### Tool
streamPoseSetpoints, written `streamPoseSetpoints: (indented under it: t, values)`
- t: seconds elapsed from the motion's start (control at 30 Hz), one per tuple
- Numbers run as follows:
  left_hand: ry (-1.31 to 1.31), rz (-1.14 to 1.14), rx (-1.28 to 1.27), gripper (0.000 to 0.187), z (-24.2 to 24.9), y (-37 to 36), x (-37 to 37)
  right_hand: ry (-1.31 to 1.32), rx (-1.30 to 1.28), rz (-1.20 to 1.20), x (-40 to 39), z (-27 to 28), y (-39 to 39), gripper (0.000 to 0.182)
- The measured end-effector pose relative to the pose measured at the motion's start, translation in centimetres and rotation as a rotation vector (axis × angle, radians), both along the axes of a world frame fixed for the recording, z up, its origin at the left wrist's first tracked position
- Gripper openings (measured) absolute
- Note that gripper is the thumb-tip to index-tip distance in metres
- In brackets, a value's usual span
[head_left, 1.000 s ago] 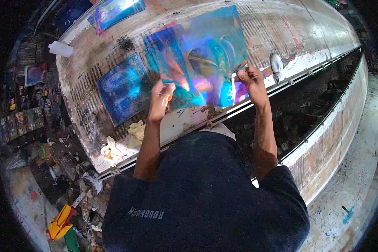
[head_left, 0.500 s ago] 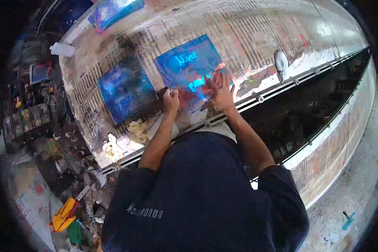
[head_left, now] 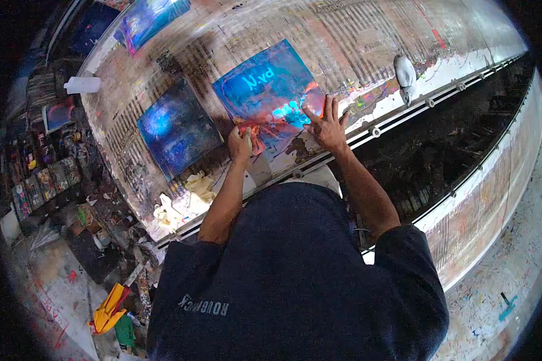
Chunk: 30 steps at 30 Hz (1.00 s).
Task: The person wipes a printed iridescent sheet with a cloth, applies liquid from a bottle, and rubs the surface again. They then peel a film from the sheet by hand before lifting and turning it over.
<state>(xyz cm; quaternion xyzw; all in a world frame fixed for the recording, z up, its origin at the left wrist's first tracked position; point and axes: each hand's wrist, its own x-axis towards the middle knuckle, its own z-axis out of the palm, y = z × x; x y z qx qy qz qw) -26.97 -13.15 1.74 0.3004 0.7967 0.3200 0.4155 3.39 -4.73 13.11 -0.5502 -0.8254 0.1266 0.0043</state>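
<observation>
A glossy blue painting with white lettering and red-orange patches (head_left: 265, 90) lies flat on the paint-stained worktable (head_left: 355, 42). My right hand (head_left: 326, 126) rests on its lower right corner, palm down and fingers spread. My left hand (head_left: 241, 144) is closed at the painting's lower left corner. It seems to grip a flat grey tool (head_left: 260, 170) that points back toward me.
A second dark blue painting (head_left: 177, 129) lies just left of the first, and a third (head_left: 147, 18) is at the table's far end. A white bottle (head_left: 81, 85), crumpled pale rags (head_left: 199, 183) and a white lump (head_left: 405, 71) are on the table. A dark trough (head_left: 439, 144) runs along the right.
One second ago both hands held the shiny painting up off the table. It now lies flat, my right hand has spread open on it, and my left hand has closed at its corner.
</observation>
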Motion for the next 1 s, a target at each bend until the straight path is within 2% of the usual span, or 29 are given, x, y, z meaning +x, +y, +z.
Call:
streamPoseSetpoints:
  t: [0.07, 0.13, 0.17, 0.2, 0.3, 0.37, 0.4, 0.43, 0.5, 0.53, 0.57, 0.63, 0.77, 0.83, 1.0]
  values:
    - [0.033, -0.025, -0.027, 0.028, 0.1, -0.2, 0.2, 0.022, 0.034, -0.014, 0.1, -0.5, -0.1, 0.059]
    - [-0.032, 0.008, 0.165, 0.029, 2.9, 0.2, 1.4, 0.041, 0.092, -0.039, -0.7, -1.5, -0.1, 0.059]
    - [0.085, -0.011, 0.162, 0.028, 5.2, 0.5, 2.1, 0.125, 0.025, -0.081, -1.2, -1.4, -0.4, 0.061]
    - [0.206, -0.029, 0.154, 0.027, 7.1, 0.7, 2.7, 0.134, 0.061, -0.065, -1.4, -2.0, -0.6, 0.062]
    - [0.221, -0.066, 0.11, 0.028, 9.6, 0.4, 1.9, 0.115, 0.09, -0.029, -1.4, -2.8, -0.6, 0.063]
    - [0.452, -0.009, -0.002, 0.032, 12.2, -0.3, 1.2, 0.077, 0.093, -0.006, -0.9, -3.9, -0.3, 0.063]
    - [0.517, -0.026, 0.049, 0.04, 11.9, -1.3, -0.3, 0.068, 0.067, -0.003, -1.0, -3.8, -0.2, 0.063]
    - [0.521, -0.014, 0.048, 0.04, 11.4, -2.1, -1.8, -0.013, 0.029, 0.015, -0.8, -3.3, 0.0, 0.063]
    - [1.02, -0.068, 0.092, 0.044, 10.5, -3.8, -4.7, 0.019, 0.009, 0.013, -1.0, -3.4, 0.2, 0.066]
    - [0.927, -0.11, 0.011, 0.052, 9.8, -4.9, -6.2, 0.004, -0.029, 0.024, -1.0, -3.2, 0.3, 0.066]
    - [0.928, -0.095, 0.008, 0.052, 9.1, -5.8, -7.4, -0.011, -0.065, 0.032, -1.0, -2.8, 0.5, 0.066]
    - [1.092, -0.25, -0.055, 0.056, 7.1, -7.5, -9.1, 0.037, -0.055, 0.045, -1.0, -3.8, 0.9, 0.067]
    - [1.013, -0.123, -0.012, 0.064, 6.3, -8.5, -9.4, -0.012, -0.069, 0.151, -0.6, -4.6, 2.0, 0.059]
    - [0.955, -0.045, 0.077, 0.071, 6.1, -8.5, -9.8, 0.129, -0.059, 0.167, -0.7, -4.6, 2.3, 0.058]
    - [0.877, -0.015, 0.023, 0.076, 6.5, -8.8, -10.8, 0.074, -0.026, 0.172, -0.7, -5.6, 2.9, 0.06]
